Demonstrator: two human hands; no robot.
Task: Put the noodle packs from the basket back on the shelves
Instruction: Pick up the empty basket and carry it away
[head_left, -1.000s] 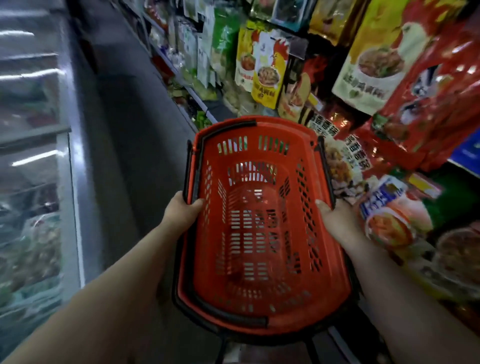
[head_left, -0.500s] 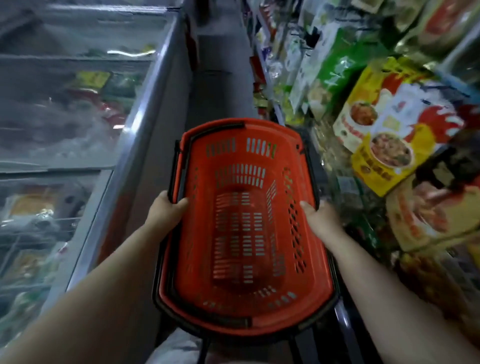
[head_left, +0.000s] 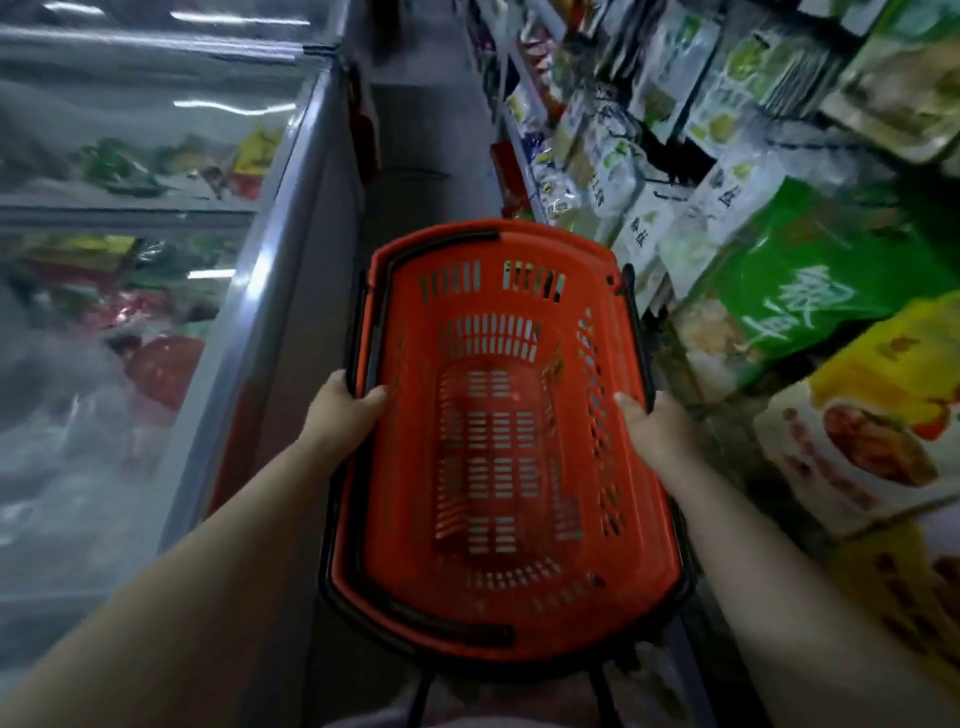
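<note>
Orange plastic basket (head_left: 405, 467) dead centre of the aisle, held out in front of the person - long, oval, with rows of slots cut through its walls and its floor. Through those slots pale light shows. Two black handles (head_left: 441, 621) lie folded flat against the rim, one at the far end, one at the near end. Black legs run down from under the near end.

Left hand (head_left: 340, 415) is on the left rim about halfway along, its grip closed over the edge and the black handle bar, fingertips hooked inside. Right hand (head_left: 657, 431) mirrors it on the right rim, grip wrapped over the edge there, one fingertip showing on the inner side. Both forearms reach in from the near corners.

To the left runs a glass-topped freezer (head_left: 291, 234), blurred packets of red, green and yellow under the lid. To the right - shelves (head_left: 511, 119) crowded with bagged goods: a big green pack (head_left: 810, 270) just beside the basket's far right corner, a yellow pack (head_left: 883, 415) with a pictured bowl nearer. Whether these are noodle packs I cannot tell. The grey aisle floor (head_left: 415, 130) stretches away beyond.
</note>
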